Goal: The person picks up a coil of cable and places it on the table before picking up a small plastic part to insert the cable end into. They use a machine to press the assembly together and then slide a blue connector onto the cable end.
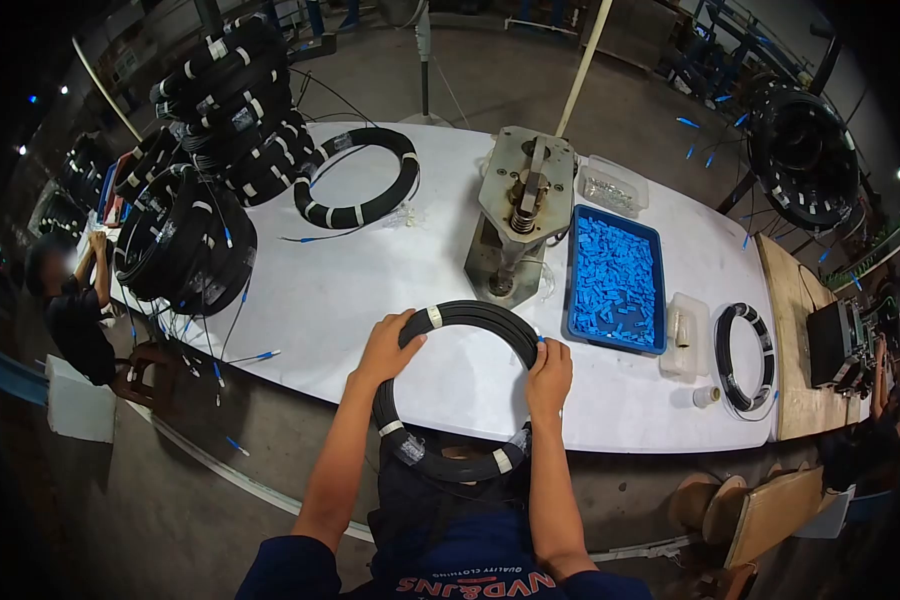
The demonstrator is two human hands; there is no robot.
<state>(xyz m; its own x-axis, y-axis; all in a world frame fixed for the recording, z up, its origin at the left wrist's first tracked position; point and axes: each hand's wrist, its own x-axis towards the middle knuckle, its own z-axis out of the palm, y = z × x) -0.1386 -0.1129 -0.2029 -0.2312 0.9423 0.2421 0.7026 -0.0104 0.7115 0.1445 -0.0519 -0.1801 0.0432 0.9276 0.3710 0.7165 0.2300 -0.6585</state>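
A coil of black cable (482, 314), bound with white and clear tape, is held in front of me, its near side over the table's front edge. My left hand (390, 348) is closed round the coil's upper left side. On the right side, my right hand (550, 378) is closed on the coil, with a small blue connector (539, 339) right at its fingertips. Just beyond the coil stands a metal hand press (526, 185). To the press's right is a blue tray (616, 345) filled with small blue plastic parts.
Stacked black coils (195, 235) rise at the left, and one coil (402, 190) lies flat behind. Clear containers (615, 187), a small roll (706, 397) and another coil (732, 390) are on the right. A person (70, 310) works at the far left. Cable ends hang over the table edge.
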